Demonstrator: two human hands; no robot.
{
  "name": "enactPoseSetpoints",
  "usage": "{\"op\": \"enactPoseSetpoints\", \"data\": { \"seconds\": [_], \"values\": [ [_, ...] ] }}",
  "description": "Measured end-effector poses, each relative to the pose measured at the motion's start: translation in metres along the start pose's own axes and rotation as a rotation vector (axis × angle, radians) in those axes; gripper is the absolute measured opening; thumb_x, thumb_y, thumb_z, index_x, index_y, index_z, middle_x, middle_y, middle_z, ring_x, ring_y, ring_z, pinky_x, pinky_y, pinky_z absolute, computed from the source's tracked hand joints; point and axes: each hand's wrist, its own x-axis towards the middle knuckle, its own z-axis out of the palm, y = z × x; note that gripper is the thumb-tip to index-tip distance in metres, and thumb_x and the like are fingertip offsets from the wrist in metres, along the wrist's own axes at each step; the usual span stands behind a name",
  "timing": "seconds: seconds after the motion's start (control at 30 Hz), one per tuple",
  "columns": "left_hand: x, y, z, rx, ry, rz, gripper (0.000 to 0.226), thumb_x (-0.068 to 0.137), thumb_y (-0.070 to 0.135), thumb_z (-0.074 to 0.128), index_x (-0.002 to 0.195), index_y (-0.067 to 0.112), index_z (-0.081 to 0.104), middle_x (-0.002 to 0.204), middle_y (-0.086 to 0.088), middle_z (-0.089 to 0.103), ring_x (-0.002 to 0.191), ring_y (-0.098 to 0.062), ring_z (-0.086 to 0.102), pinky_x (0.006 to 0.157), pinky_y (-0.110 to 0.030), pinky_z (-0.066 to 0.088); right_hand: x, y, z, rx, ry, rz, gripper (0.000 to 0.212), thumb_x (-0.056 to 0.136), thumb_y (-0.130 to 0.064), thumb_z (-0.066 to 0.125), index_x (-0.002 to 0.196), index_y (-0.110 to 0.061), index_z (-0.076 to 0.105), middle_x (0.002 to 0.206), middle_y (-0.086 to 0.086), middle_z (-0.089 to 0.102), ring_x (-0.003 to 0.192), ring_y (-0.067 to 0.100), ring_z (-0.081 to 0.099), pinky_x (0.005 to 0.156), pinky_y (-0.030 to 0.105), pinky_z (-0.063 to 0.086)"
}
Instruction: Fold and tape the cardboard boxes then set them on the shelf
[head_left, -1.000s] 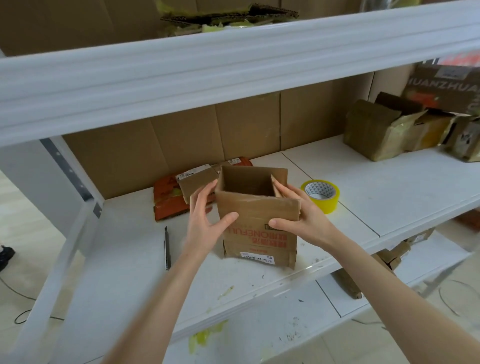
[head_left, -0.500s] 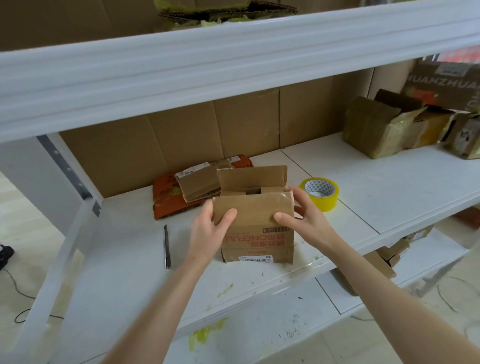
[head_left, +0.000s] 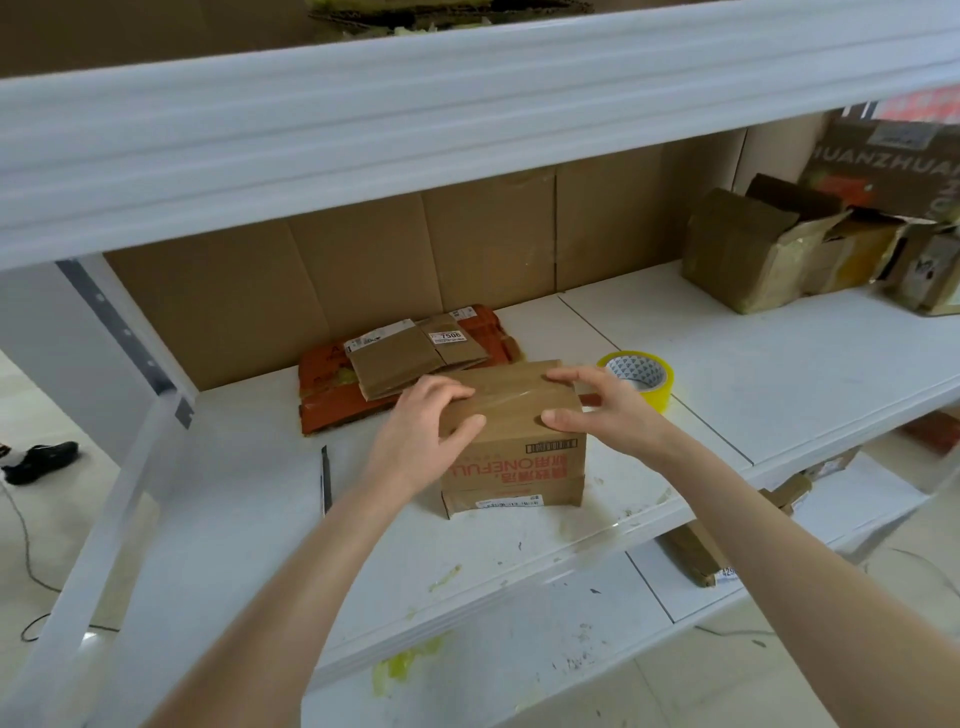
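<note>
A small brown cardboard box (head_left: 514, 467) with red print stands on the white middle shelf (head_left: 249, 519), its top flaps folded flat. My left hand (head_left: 423, 431) grips its top left corner, fingers on the top, thumb on the front face. My right hand (head_left: 597, 410) holds the top right corner the same way. A roll of yellow tape (head_left: 641, 376) lies just right of the box, behind my right hand.
Flattened cardboard pieces (head_left: 410, 358) lie on a red-orange flat box behind the box. A thin dark knife (head_left: 326, 478) lies to the left. Several folded boxes (head_left: 753, 249) stand at the far right. The upper shelf beam (head_left: 467, 104) hangs overhead.
The box's flaps went from standing open to folded flat. Both hands moved from the box's sides up onto its closed top corners.
</note>
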Motion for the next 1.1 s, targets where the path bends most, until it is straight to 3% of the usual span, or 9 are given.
{"op": "enactPoseSetpoints", "data": {
  "seconds": [0.07,0.17,0.33,0.47,0.53,0.63,0.8,0.97,1.1],
  "values": [
    [-0.011,0.004,0.008,-0.096,-0.084,-0.053,0.066,0.088,0.061,0.035,0.142,0.024,0.04,0.153,0.008,0.029,0.144,-0.01,0.016,0.114,-0.042,0.024,-0.001,0.0,0.003,-0.093,0.028,-0.026,0.055,0.078,-0.037,0.076,0.128,-0.025,0.059,0.137,-0.002,0.045,0.119,0.015,0.049,0.098,0.027,0.043],
    [-0.015,0.008,0.014,-0.156,-0.107,-0.101,0.085,0.077,0.071,0.03,0.148,0.026,0.028,0.159,0.008,0.01,0.146,-0.011,0.006,0.116,-0.045,0.02,-0.005,0.001,0.009,-0.166,-0.005,-0.01,0.076,0.071,-0.046,0.08,0.138,-0.026,0.05,0.149,-0.002,0.032,0.125,0.014,0.042,0.106,0.034,0.041],
    [-0.014,0.009,0.015,-0.134,-0.115,-0.109,0.093,0.072,0.074,0.035,0.149,0.023,0.027,0.16,0.006,0.008,0.146,-0.011,0.005,0.115,-0.044,0.021,-0.007,0.0,0.016,-0.246,0.045,-0.013,0.095,0.057,-0.06,0.078,0.141,-0.031,0.045,0.156,-0.003,0.025,0.137,0.017,0.034,0.108,0.039,0.039],
    [-0.008,0.012,0.009,0.115,-0.118,-0.054,0.1,0.071,0.079,0.017,0.149,0.017,0.027,0.159,-0.002,0.015,0.147,-0.015,0.001,0.117,-0.04,0.012,-0.003,-0.002,0.014,-0.232,-0.004,-0.015,0.097,0.057,-0.062,0.073,0.144,-0.03,0.044,0.158,0.0,0.021,0.14,0.018,0.031,0.11,0.036,0.037],
    [0.0,0.018,0.007,0.306,-0.144,0.03,0.098,0.075,0.077,0.008,0.15,0.015,0.024,0.158,-0.004,0.017,0.147,-0.017,0.003,0.117,-0.036,0.004,-0.001,-0.003,0.013,-0.233,-0.026,-0.031,0.097,0.057,-0.062,0.07,0.144,-0.03,0.044,0.159,0.001,0.02,0.142,0.017,0.029,0.11,0.033,0.036],
    [0.007,0.028,0.013,0.429,-0.221,0.087,0.08,0.09,0.069,0.015,0.152,0.02,0.009,0.16,0.0,0.005,0.147,-0.015,0.003,0.117,-0.035,0.001,0.004,-0.006,0.011,-0.232,-0.06,-0.032,0.09,0.06,-0.058,0.072,0.143,-0.031,0.046,0.159,0.003,0.02,0.141,0.017,0.031,0.11,0.034,0.037],
    [0.009,0.029,0.011,0.441,-0.282,0.059,0.074,0.094,0.062,0.024,0.153,0.021,0.007,0.16,0.001,0.001,0.147,-0.015,0.003,0.117,-0.033,0.004,0.006,-0.001,0.013,-0.206,-0.051,-0.049,0.079,0.066,-0.052,0.076,0.138,-0.032,0.051,0.158,0.004,0.024,0.14,0.015,0.033,0.112,0.036,0.035],
    [0.014,0.039,0.013,0.504,-0.307,0.046,0.074,0.092,0.066,0.025,0.152,0.028,0.005,0.16,0.001,0.001,0.147,-0.02,0.006,0.118,-0.038,0.011,0.005,0.0,0.014,-0.157,-0.014,-0.064,0.087,0.058,-0.059,0.072,0.136,-0.027,0.054,0.153,0.005,0.034,0.137,0.016,0.038,0.113,0.038,0.034],
    [0.013,0.041,0.013,0.489,-0.274,0.028,0.074,0.091,0.066,0.03,0.152,0.029,0.01,0.16,0.002,0.006,0.147,-0.02,0.011,0.117,-0.038,0.015,0.007,0.002,0.015,-0.097,-0.008,-0.059,0.071,0.068,-0.044,0.082,0.133,-0.027,0.058,0.148,0.001,0.041,0.13,0.016,0.046,0.108,0.04,0.04]
  ]
}}
